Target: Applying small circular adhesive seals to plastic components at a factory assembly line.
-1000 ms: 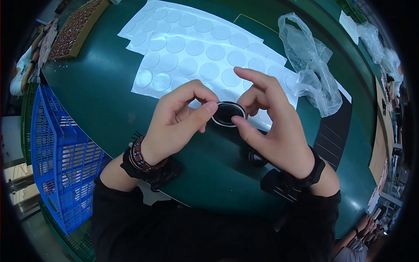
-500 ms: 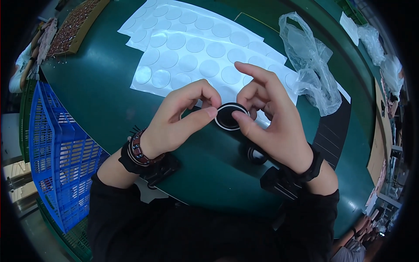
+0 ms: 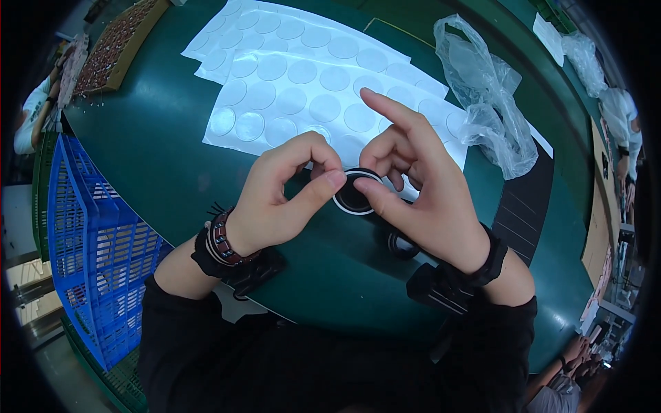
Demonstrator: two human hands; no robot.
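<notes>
Looking down from the head view, both hands meet over the green worktop [image 3: 165, 138] with a small black ring [image 3: 354, 195] pinched between them. The left hand [image 3: 275, 199] has its thumb pressed to the ring's left edge, fingers curled over the top, so that grip is closed on the ring. The right hand [image 3: 427, 199] clamps it from the other side, thumb along the lower right rim, index finger sticking straight up and free (not helping at all). The ring is held just above the worktop, near the lower edge of the white sheets of clear round stickers [image 3: 310, 89]. Those sheets fan out behind the hands, with a crumpled clear plastic bag [image 3: 489, 103] to their right. A second black ring [image 3: 401, 244] lies on the worktop, half hidden under the right wrist. A blue crate [image 3: 89, 234] stands off the left edge.

My read: the hands are fitting or pressing something onto the ring's face. The next move calls for steady thumb pressure around the rim without letting the ring tilt.
</notes>
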